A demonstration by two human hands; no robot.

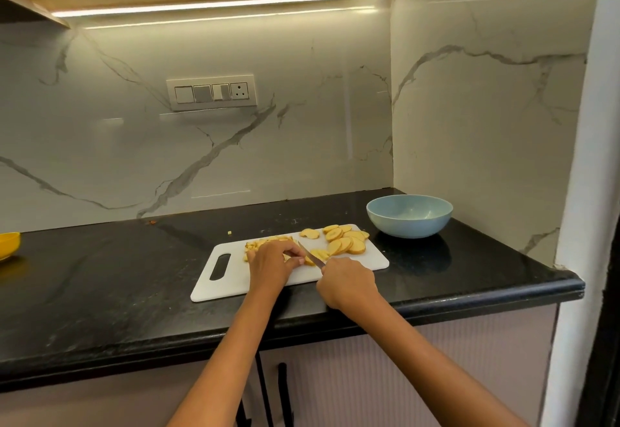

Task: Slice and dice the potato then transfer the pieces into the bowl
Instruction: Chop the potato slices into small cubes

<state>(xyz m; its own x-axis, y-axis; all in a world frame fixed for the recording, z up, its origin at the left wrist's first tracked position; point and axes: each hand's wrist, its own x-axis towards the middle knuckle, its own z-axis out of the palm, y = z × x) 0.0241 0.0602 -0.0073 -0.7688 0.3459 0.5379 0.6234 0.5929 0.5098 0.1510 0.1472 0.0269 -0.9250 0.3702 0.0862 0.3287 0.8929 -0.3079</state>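
While cutting goes on at the white rectangular plastic chopping board (235, 279), lying flat on the glossy black stone counter (100, 279), long axis running from near left to far right, slotted handle hole at its left end. Spread over the board's far half: pale yellow round potato slices (345, 242), flat-faced with thin tan skin at the rims, overlapping like fallen coins toward the board's right end. Heaped at the board's far middle: smaller yellow diced potato pieces (265, 242), blocky and uneven. One stray yellow bit (229, 233) on the counter just beyond the board's far edge.

Left hand (271, 260) over the board's centre, fingers curled down and pressing a slice flat against the board. Right hand (347, 280) at the board's near right edge, wrapped round the handle of a small slim steel-bladed knife (310, 254); handle hidden in the fist. Blade pointing away and to the left, tip toward the diced heap, edge down on the held slice, just beside the left fingertips.

Beyond the board's right end, apart from it: smooth matte light blue round bowl (409, 222), upright, nothing visible inside. Far left of the board, at the frame's edge: part of a yellow dish (8, 244). Behind the board: polished grey-veined white marble wall (302, 131) with a beige switch plate (211, 92).
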